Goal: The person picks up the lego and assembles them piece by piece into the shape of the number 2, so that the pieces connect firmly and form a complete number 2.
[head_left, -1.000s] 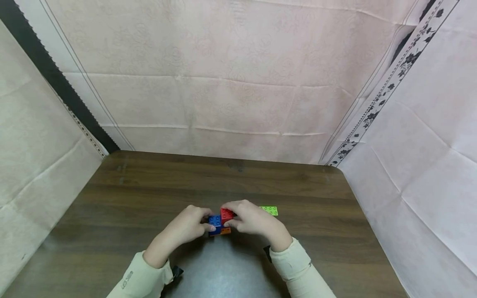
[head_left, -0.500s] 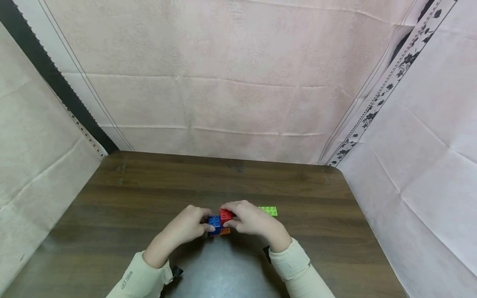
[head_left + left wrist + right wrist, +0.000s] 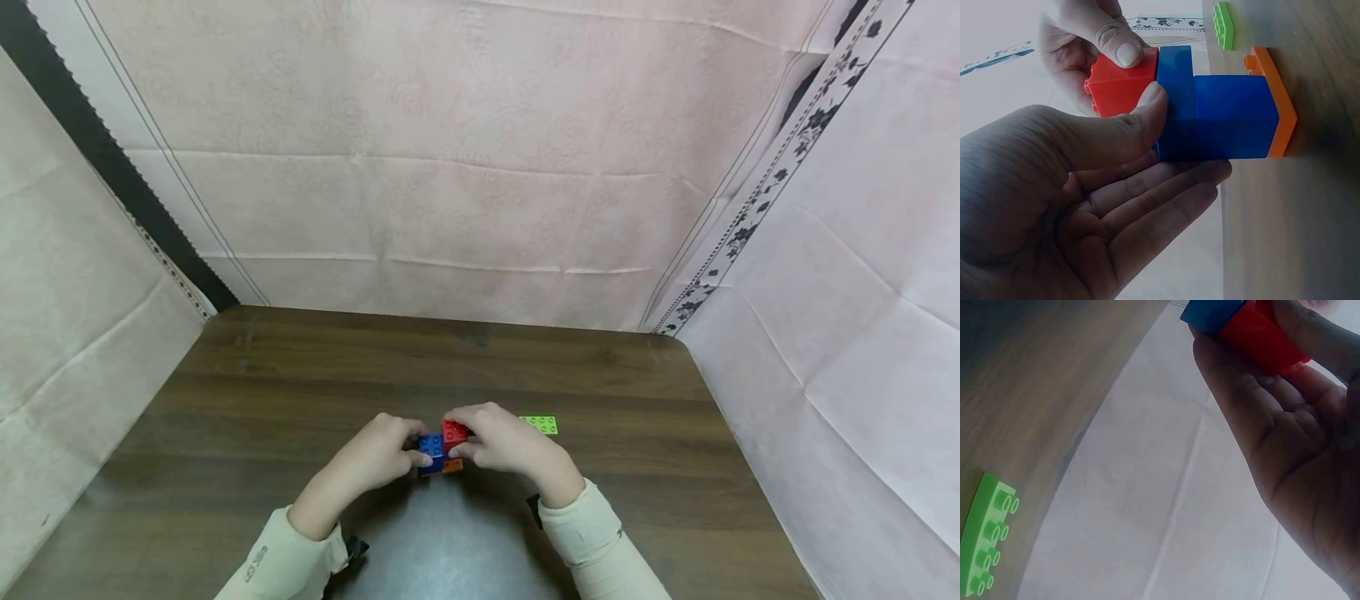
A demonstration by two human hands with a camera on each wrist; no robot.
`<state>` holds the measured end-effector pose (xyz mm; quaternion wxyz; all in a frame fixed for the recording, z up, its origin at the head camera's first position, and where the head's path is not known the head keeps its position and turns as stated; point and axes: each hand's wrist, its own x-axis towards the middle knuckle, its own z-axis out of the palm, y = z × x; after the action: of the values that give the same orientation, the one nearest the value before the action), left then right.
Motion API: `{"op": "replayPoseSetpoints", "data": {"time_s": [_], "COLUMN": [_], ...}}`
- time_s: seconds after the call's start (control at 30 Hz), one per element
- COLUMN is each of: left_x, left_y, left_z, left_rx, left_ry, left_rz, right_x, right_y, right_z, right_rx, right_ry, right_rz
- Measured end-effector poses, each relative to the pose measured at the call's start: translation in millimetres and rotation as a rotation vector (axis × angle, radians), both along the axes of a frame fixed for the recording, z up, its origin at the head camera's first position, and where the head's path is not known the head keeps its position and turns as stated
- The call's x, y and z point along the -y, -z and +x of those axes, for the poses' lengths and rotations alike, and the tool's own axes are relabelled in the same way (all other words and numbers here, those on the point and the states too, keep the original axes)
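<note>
A stack of toy building bricks stands on the table between both hands. At its bottom lies a flat orange brick (image 3: 1281, 115). A blue brick (image 3: 1238, 115) sits on that, with a second blue brick (image 3: 1177, 94) above it, partly overhanging. On top is a red brick (image 3: 454, 432), its studs facing up. My left hand (image 3: 378, 451) pinches the upper blue brick, thumb on the near side and fingers on the far side. With thumb and fingers my right hand (image 3: 512, 439) grips the red brick, also seen from below in the right wrist view.
Behind the right hand, a flat light green brick (image 3: 542, 425) lies on the brown wooden table (image 3: 337, 350). Pale patterned cloth (image 3: 465, 167) hangs beyond the table's far edge and along both sides.
</note>
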<state>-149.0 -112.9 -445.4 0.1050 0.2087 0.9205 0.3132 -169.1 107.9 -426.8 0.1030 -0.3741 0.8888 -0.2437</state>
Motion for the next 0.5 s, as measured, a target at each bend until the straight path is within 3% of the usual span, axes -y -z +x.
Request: {"op": "replayPoseSetpoints", "data": {"time_s": [0.5], "left_x": [-0.4], "left_y": [-0.7], "left_z": [1.4], "left_rx": [0.005], "left_ry": [-0.012], "left_rz": [0.005], "right_x": [0.2], "right_y": [-2.3], "right_z": [0.8], "right_rx": [0.014], "right_ry": [-0.001], "right_rz": [-0.001]}}
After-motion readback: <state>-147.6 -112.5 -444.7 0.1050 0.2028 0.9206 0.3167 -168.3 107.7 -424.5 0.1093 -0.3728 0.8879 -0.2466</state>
